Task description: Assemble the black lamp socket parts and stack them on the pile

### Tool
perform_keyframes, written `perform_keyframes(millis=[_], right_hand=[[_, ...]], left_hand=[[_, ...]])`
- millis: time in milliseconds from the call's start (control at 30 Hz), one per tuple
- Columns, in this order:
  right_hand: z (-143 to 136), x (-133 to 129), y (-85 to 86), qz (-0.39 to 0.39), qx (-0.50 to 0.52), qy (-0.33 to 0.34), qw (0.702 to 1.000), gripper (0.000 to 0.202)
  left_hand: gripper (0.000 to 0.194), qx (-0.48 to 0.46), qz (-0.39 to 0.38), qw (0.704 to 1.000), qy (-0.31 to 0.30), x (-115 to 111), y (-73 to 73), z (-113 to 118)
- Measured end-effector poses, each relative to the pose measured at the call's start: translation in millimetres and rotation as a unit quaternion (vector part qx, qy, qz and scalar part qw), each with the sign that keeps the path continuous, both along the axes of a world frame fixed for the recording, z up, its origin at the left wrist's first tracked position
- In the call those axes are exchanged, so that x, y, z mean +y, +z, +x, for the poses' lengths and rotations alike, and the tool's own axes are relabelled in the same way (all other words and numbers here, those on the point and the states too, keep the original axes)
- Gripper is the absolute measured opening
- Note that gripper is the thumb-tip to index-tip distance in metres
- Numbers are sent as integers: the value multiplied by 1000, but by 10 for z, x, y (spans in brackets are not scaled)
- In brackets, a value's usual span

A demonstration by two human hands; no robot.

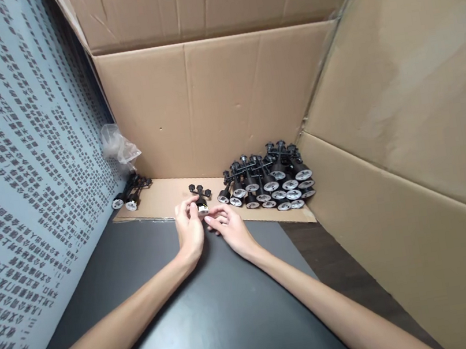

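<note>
A small black lamp-post-shaped piece (201, 200) with several heads at its far end lies with its pale round base toward me. My left hand (189, 226) is closed around its left side, fingers wrapped on the stem near the base. On the right, my right hand (231, 230) has thumb and index finger pinched together at the edge of the base; whatever is between those fingertips is too small to make out. Right of my hands, several similar black pieces (268, 178) are stacked in a pile, their round silvery bases facing me.
A few more black pieces (133, 192) lie at the left, below a clear plastic bag (118, 143). Cardboard walls (213, 101) stand behind and to the right, a printed sheet (26, 141) at the left. A grey mat (202, 319) covers the table.
</note>
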State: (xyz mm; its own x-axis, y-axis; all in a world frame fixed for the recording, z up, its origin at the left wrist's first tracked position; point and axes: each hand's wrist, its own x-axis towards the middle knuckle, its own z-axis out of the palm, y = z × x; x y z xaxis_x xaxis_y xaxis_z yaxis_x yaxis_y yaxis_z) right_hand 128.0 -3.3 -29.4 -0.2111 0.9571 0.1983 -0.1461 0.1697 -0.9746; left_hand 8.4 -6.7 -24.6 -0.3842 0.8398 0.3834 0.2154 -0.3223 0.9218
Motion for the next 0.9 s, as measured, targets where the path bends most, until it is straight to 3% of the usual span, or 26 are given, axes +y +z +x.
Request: perform_keyframes(millis=[233,433,567,900], right_hand=[[-7,6,-19,-2,-2,9,1000,35],[6,21,-34,23,-2,3,1000,35],[21,12,-23,40,1,-22,999,32],[29,-47,55,93,-36,-43,994,21]], left_hand=[[32,15,-18,998,-60,-175,67,-102],[56,88,-14,993,-79,-226,75,-86],[52,112,-24,988,-104,-234,72,-52],[51,48,-61,988,-137,-218,91,-49]])
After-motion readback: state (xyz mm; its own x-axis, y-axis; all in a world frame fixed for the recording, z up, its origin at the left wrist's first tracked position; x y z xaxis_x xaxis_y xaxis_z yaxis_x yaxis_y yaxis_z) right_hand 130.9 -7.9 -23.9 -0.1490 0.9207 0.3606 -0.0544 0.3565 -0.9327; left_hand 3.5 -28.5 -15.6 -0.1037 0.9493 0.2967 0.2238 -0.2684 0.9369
